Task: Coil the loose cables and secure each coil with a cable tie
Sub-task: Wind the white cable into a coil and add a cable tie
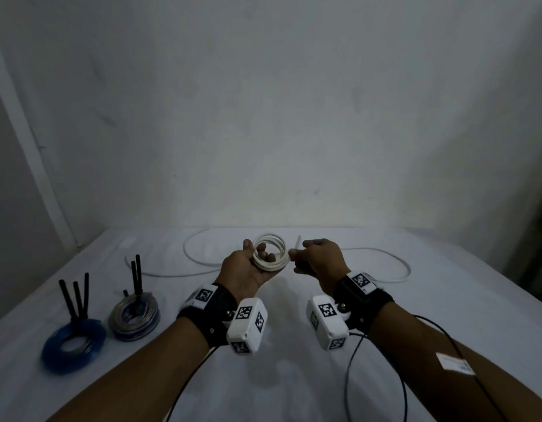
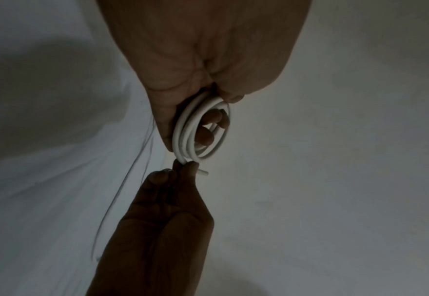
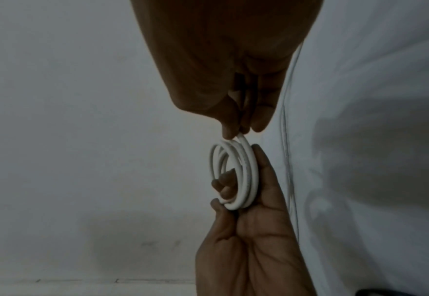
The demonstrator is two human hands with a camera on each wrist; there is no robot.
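Observation:
My left hand point(image 1: 257, 254) is raised above the table, palm up, its fingers curled through a small white cable coil point(image 1: 271, 254) of several turns. My right hand point(image 1: 297, 254) pinches the coil's short free end point(image 1: 297, 241) between thumb and fingertips, close beside the coil. In the left wrist view the coil point(image 2: 183, 132) hangs from my left hand, and the right fingertips point(image 2: 192, 166) grip the stub just below it. The right wrist view shows the same pinch point(image 3: 239, 133) above the coil point(image 3: 246, 170).
A loose white cable point(image 1: 407, 271) lies in wide loops on the white cloth behind the hands. At the left sit a blue coil point(image 1: 50, 351) and a grey-blue coil point(image 1: 119, 318), each with black cable ties point(image 1: 77, 295) sticking up. A wall stands close behind.

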